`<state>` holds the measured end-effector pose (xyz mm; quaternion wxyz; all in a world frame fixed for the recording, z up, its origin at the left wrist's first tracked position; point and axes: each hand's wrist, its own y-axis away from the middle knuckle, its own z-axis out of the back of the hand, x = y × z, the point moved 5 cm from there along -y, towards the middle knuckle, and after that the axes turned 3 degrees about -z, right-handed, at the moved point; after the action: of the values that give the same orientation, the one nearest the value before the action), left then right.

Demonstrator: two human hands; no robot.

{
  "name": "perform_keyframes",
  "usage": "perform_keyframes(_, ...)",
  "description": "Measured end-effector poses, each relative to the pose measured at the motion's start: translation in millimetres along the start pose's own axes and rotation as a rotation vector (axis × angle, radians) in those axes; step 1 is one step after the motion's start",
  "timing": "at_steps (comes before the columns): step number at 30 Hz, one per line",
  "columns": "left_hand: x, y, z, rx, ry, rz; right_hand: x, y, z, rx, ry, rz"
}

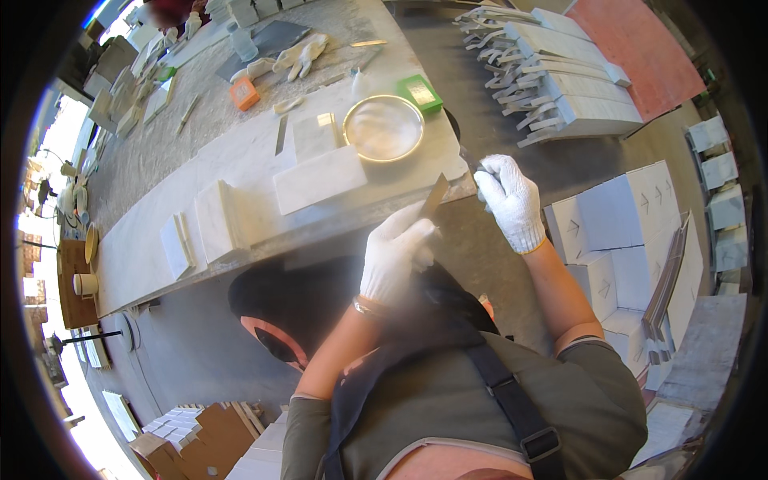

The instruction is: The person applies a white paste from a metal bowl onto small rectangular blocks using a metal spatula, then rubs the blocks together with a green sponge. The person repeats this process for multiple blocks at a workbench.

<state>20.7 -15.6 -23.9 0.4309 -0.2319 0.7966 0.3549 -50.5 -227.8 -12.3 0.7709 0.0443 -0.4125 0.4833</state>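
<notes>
White gloves cover both of my hands. My left hand (398, 252), in front of the table edge, is closed around a thin, flat, brownish-grey strip (435, 197) that points up and away. My right hand (512, 202), just off the table's right corner, has its fingers pinched on a small dark thing (478, 166) whose kind I cannot make out. Closest on the table (264, 244) lies a white rectangular tile (320, 180), beside a gold-rimmed round dish (384, 128). Behind the tile are a greyish tile (315, 138) and a narrow dark strip (282, 134).
Tile stacks (218, 220) stand on the table's left part. Farther back are a green box (419, 94), an orange box (244, 94), loose gloves (302, 56) and a bottle (240, 42). White cartons (612, 208) and strapped stacks (572, 80) stand right. Another person's gloved hand (192, 26) shows far left.
</notes>
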Motion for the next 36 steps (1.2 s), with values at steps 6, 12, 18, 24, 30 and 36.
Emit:
perform_keyframes(6,6.6,-0.3,-1.0,-0.009,0.006,0.008,39.2,11.3,-9.7,0.008,0.020,0.184)
perform_keyframes(12,14.2,-2.8,8.9,-0.052,-0.008,0.010,61.4,30.5,-28.2,0.147,0.034,0.307)
perform_keyframes(18,13.1,-3.5,9.0,-0.028,0.019,0.001,49.8,13.7,-24.4,0.063,0.075,0.236)
perform_keyframes(24,14.8,-1.8,12.4,-0.019,0.019,0.029,50.8,15.9,-26.8,0.090,0.105,0.262)
perform_keyframes(30,15.6,-2.9,13.5,-0.040,-0.004,-0.013,43.2,19.3,-32.1,0.154,0.080,0.357)
perform_keyframes(36,4.4,-3.5,8.7,0.055,0.021,-0.014,2.7,-12.5,-17.0,0.159,-0.305,-0.351)
